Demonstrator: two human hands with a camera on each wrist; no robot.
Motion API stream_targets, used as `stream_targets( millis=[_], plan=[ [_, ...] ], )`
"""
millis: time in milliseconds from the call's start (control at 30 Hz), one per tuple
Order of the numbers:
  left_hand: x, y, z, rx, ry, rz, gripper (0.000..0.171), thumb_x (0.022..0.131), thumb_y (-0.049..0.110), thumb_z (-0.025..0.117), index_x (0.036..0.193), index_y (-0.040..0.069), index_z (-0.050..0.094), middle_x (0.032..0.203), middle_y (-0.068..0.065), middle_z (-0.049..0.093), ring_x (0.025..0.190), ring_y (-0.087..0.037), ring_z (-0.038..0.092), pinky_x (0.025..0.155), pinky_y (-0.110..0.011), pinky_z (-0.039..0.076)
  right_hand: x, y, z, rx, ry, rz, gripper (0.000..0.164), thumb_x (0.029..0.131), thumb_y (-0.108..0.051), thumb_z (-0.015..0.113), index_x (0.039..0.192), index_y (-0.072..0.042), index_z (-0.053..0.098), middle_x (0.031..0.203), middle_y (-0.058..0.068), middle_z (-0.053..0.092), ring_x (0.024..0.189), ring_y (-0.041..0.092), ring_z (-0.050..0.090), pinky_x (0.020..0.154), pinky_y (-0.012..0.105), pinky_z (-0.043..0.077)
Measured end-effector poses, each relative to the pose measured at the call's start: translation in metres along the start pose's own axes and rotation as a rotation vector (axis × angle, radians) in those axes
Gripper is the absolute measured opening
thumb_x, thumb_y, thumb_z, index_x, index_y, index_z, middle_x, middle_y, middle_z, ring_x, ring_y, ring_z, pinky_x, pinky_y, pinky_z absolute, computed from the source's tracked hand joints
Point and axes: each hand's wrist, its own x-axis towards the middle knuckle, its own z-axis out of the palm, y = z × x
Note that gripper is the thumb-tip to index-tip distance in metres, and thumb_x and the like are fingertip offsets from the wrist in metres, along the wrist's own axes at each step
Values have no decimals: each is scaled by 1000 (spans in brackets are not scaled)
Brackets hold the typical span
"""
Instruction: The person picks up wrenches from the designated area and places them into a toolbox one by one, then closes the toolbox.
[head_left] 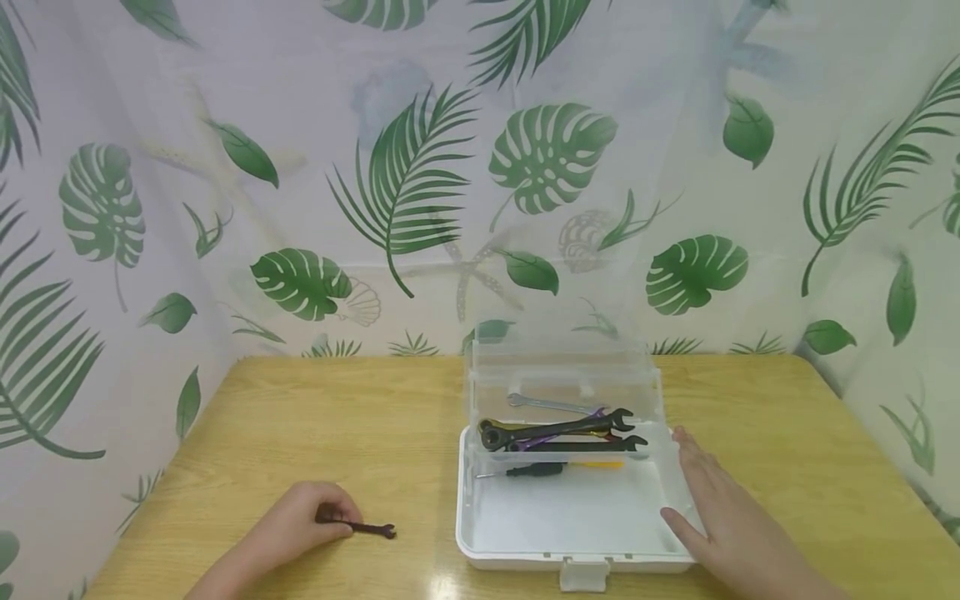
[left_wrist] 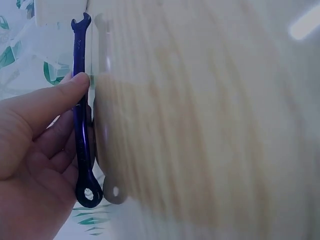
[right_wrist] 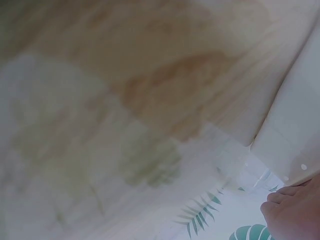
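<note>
My left hand (head_left: 303,521) pinches a small dark purple-blue combination wrench (left_wrist: 80,130) between thumb and fingers, low over the table's left half. The wrench's open jaw end points to the right in the head view, and its ring end shows below the hand in the left wrist view. My right hand (head_left: 727,508) rests against the right side of a white toolbox (head_left: 480,556), fingers straight along the outer wall and thumb over the rim. Only part of that hand (right_wrist: 295,210) appears in the right wrist view, beside the box wall.
The box's clear lid and trays (head_left: 562,358) stand raised at its back. Several wrenches (head_left: 558,429) lie in a tray, some black, one silver (head_left: 555,404). Below them is a screwdriver with a black handle (head_left: 536,470) and a yellow-orange item (head_left: 600,464). A leaf-print curtain (head_left: 420,317) hangs behind the wooden table (head_left: 337,417).
</note>
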Motion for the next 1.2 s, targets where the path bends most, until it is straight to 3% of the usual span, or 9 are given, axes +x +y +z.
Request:
stream_targets(
  millis=[200,367,533,600,700,767,833,1067,1200],
  plan=[
    [5,3,1,3,64,-21,8,89,6,83,93,13,81,88,5,77,79,3,62,73,-19,55,-1,1,1,-6,-5,2,93,106,-43,62,169,1,9,176,23,20,153,51,37,128,23,-5],
    [11,7,1,27,112,-44,8,90,5,81,94,12,81,91,3,78,82,0,63,75,-19,55,-1,1,3,-35,34,-33,92,105,-39,64,168,4,13,173,26,25,150,52,41,109,-2,-17],
    [21,15,-1,12,146,-57,8,93,3,78,98,10,81,96,-2,80,86,-9,69,76,-18,57,-1,0,4,-37,24,-17,91,106,-41,63,168,4,13,174,25,23,151,51,40,106,-1,-18],
    [25,18,-2,7,159,-53,9,94,2,77,99,9,82,97,-3,80,87,-11,70,76,-19,58,-1,0,3,-30,19,-9,91,106,-41,63,168,4,13,174,25,23,151,52,40,118,8,-13],
    [32,24,-5,6,187,-61,11,94,1,76,99,9,82,97,-3,80,87,-12,70,76,-19,58,0,-1,1,-14,-12,18,93,106,-44,61,169,2,11,175,25,21,152,52,38,134,43,13],
    [36,28,-8,-2,199,-67,11,95,1,76,100,8,82,98,-4,80,88,-13,70,77,-22,59,1,-1,0,-7,-29,29,94,106,-46,61,169,1,9,175,25,20,152,52,37,126,64,30],
    [40,32,-11,-4,211,-70,11,95,0,76,100,7,82,99,-5,80,89,-14,72,78,-24,60,2,-2,0,-7,-37,32,94,106,-46,60,169,1,9,175,25,20,152,52,37,118,70,38],
    [53,47,-25,15,242,-29,11,96,-1,74,103,4,81,101,-11,81,90,-20,75,78,-28,62,2,-1,0,-3,-39,38,94,106,-45,61,169,1,8,175,25,20,153,52,36,121,68,34],
    [61,55,-30,22,250,-22,11,96,0,74,104,4,81,102,-12,81,91,-21,75,78,-27,61,1,0,2,-21,-10,18,92,106,-43,61,168,3,12,175,25,21,152,52,38,132,27,-2]
  ],
)
